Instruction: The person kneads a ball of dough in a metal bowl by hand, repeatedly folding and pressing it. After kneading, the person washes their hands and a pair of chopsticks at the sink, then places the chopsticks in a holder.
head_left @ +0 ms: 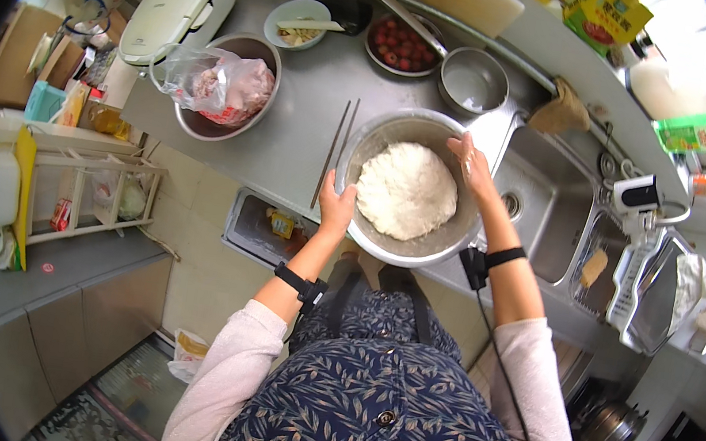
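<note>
A large metal bowl (368,245) is in front of me at the counter's edge. A lump of pale, rough-surfaced dough (408,190) fills its bottom. On the left side, my left hand (337,208) grips the bowl's rim, thumb up along the edge. Across from it, my right hand (472,167) holds the upper right rim, with whitish dough or flour on its fingers. Neither hand touches the dough. A pair of long dark chopsticks (334,154) lies on the counter just left of the bowl.
Behind stand a small metal bowl (475,81), a bowl of red fruit (403,46) and a pale bowl (299,10). Bagged meat (241,90) sits in a metal bowl at left, near a white appliance (175,14). The sink (547,201) is right; an open drawer-like bin (254,230) sits below.
</note>
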### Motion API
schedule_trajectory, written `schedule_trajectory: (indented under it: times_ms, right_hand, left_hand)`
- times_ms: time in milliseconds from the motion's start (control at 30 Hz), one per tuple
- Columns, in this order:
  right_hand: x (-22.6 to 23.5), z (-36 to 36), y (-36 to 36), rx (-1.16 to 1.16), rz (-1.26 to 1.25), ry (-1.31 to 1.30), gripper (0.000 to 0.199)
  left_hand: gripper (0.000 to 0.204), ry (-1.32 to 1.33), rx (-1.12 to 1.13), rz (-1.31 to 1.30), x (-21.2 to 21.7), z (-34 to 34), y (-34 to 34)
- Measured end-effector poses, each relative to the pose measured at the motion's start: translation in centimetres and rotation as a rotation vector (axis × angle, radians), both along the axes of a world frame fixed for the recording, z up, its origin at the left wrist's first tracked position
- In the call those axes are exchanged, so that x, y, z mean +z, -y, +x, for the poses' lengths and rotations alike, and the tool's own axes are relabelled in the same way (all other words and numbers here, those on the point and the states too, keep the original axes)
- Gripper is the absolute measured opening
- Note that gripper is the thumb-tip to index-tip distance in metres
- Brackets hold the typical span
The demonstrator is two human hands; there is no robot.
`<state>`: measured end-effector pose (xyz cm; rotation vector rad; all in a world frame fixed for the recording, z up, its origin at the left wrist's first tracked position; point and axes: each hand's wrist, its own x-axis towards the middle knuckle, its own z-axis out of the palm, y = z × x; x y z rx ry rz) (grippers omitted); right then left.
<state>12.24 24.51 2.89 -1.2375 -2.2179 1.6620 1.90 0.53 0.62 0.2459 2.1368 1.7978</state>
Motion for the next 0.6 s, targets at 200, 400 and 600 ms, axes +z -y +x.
schedule_trajectory:
  times_ms: [200, 400, 600]
  right_hand:
    - [1.4, -2.1, 1.7, 0.390, 0.194, 0.146, 0.080]
    - [4.1, -3.0, 0.9, 0.153, 0.237, -0.037, 0.058]
    - [1.6, -4.0, 2.9, 0.638, 0.219, 0.212, 0.050]
  left_hand:
    - [0.045, -0.006, -0.040, 0.012, 0.4, 0.0, 0.4]
    - [0.046, -0.069, -0.012, -0.026, -0.6, -0.2, 0.4]
    - [0.053, -0.043, -0.034, -0.109, -1.3, -0.4, 0.6]
